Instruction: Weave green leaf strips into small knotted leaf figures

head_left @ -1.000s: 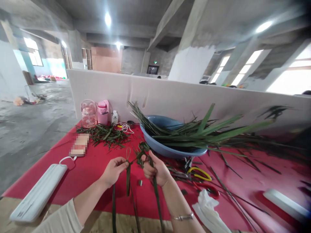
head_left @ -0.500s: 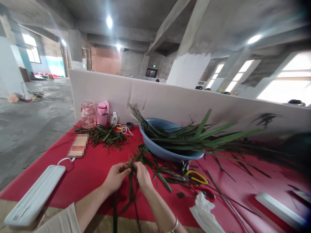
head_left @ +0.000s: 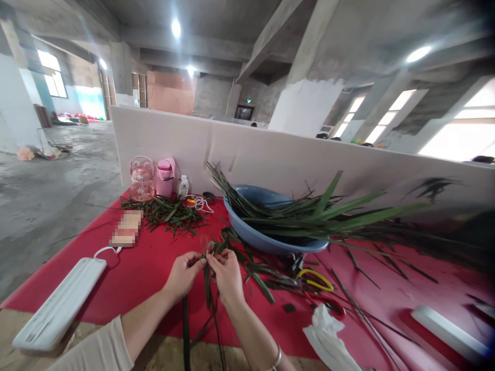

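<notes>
Red cloth covers the desk (head_left: 127,278), whose near edge runs bare and wooden along the bottom of the frame, while a pale partition (head_left: 270,154) walls off its far side across the middle. Left of the desk, grey concrete floor (head_left: 46,201) lies open toward the upper left.

A blue basin (head_left: 266,237) sits right of centre, heaped with long green leaves (head_left: 328,216) that spill toward the right edge. At lower left a white flat case (head_left: 58,306) lies near the desk's corner — between it and the hands the cloth is bare. Cut leaf scraps (head_left: 170,214) lie left of centre, in front of a clear jar (head_left: 141,178), a pink bottle (head_left: 165,176) and a small white bottle (head_left: 183,185) standing against the partition. Yellow-handled scissors (head_left: 315,278) and red-handled scissors (head_left: 328,304) lie just right of the hands, with a crumpled white cloth (head_left: 328,342) at the bottom.

Both forearms come up from the lower edge and converge at lower centre. The left hand (head_left: 183,274) and right hand (head_left: 228,275) meet fingertip to fingertip, each pinched shut on the leaf strips (head_left: 208,291) — a small loop stands above the fingers, and the loose ends hang down past the desk's near edge.
</notes>
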A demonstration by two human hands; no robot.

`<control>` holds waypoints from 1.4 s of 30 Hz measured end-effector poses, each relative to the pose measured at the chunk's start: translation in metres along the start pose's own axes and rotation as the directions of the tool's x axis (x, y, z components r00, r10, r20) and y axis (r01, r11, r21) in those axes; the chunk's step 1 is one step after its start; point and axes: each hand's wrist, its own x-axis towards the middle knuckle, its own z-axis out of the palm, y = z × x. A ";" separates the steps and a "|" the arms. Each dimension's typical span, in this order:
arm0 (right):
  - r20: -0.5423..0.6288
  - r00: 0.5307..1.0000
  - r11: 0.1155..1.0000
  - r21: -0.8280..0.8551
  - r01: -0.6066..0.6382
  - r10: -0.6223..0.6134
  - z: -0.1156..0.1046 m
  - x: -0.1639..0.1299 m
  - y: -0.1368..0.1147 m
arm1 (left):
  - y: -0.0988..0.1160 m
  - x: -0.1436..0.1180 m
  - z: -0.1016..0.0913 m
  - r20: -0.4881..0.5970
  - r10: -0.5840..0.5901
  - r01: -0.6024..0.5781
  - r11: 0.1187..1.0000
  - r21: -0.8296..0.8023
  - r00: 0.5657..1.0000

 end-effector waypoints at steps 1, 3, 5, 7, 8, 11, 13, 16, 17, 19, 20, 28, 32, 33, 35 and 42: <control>0.020 0.999 0.999 0.009 -0.033 0.033 0.000 -0.001 -0.001 | 0.000 0.000 0.000 0.004 0.000 0.000 1.000 -0.001 1.000; 0.094 0.988 0.993 -0.015 -0.118 0.119 -0.002 -0.001 -0.003 | 0.000 -0.001 0.000 0.008 -0.004 0.004 1.000 0.011 1.000; 0.145 0.972 0.981 -0.087 -0.174 0.185 -0.005 0.001 -0.003 | 0.000 -0.002 0.000 0.031 -0.012 0.011 1.000 0.029 0.999; 0.127 0.979 0.973 -0.186 -0.136 0.161 -0.009 0.003 -0.003 | -0.001 -0.003 0.001 0.067 -0.022 0.019 0.998 0.055 0.998; 0.106 0.989 0.966 -0.246 -0.074 0.103 -0.011 0.003 -0.003 | -0.001 -0.004 0.002 0.081 -0.028 0.023 0.997 0.069 0.996; 0.100 0.977 0.874 -0.438 0.211 -0.187 -0.014 0.003 -0.004 | -0.003 -0.006 0.004 0.103 -0.039 0.029 0.995 0.100 0.994; 0.134 0.939 0.772 -0.539 0.337 -0.316 -0.014 0.001 -0.005 | -0.003 -0.006 0.006 0.094 -0.022 0.012 0.994 0.105 0.995; 0.166 0.921 0.699 -0.608 0.376 -0.351 -0.012 -0.002 -0.005 | -0.003 -0.007 0.006 0.013 0.042 -0.043 0.990 0.136 0.999; 0.172 0.921 0.689 -0.618 0.378 -0.350 -0.011 -0.002 -0.005 | -0.003 -0.007 0.006 -0.021 0.059 -0.055 0.987 0.152 0.998; 0.184 0.920 0.672 -0.636 0.380 -0.346 -0.011 -0.002 -0.004 | -0.003 -0.007 0.005 -0.055 0.069 -0.059 0.983 0.175 0.996; 0.190 0.920 0.662 -0.646 0.381 -0.344 -0.011 -0.001 -0.004 | -0.003 -0.007 0.005 -0.049 0.068 -0.059 0.982 0.181 0.996; 0.215 0.925 0.696 -0.611 0.378 -0.314 -0.014 0.002 -0.007 | -0.005 -0.005 0.001 0.023 0.089 -0.092 0.971 0.222 0.996; 0.316 0.924 0.860 -0.388 0.331 -0.213 -0.012 -0.001 -0.011 | -0.003 -0.003 -0.001 -0.033 0.104 -0.092 0.960 0.265 0.994; 0.363 0.922 0.910 -0.323 0.260 -0.135 -0.012 -0.001 -0.012 | -0.002 -0.002 -0.002 -0.049 0.106 -0.089 0.959 0.268 0.993; 0.441 0.897 0.970 -0.217 0.108 -0.001 -0.013 -0.001 -0.014 | 0.000 -0.001 -0.003 -0.075 0.096 -0.073 0.963 0.258 0.993; 0.287 0.958 0.983 -0.170 0.069 -0.017 -0.014 0.000 -0.016 | 0.009 -0.001 -0.002 -0.002 0.088 -0.087 0.982 0.165 0.996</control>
